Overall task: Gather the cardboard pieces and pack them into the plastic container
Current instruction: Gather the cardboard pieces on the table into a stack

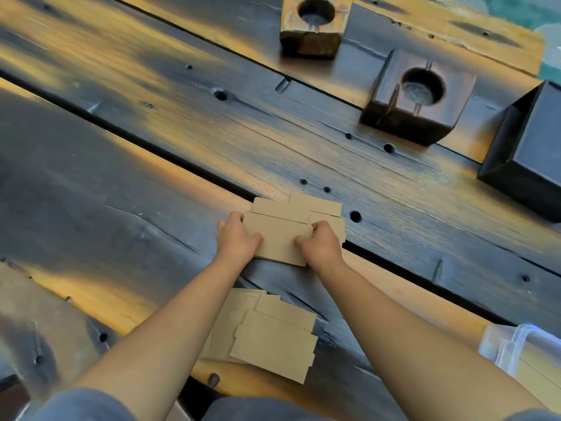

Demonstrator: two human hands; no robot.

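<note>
Both hands close on a stack of cardboard pieces [279, 238] on the dark wooden worktop [121, 165]: left hand [236, 238] grips its left edge, right hand [321, 244] its right. Another loose cardboard pile [270, 335] lies nearer, between the forearms. The clear plastic container [516, 347] sits at lower right
</note>
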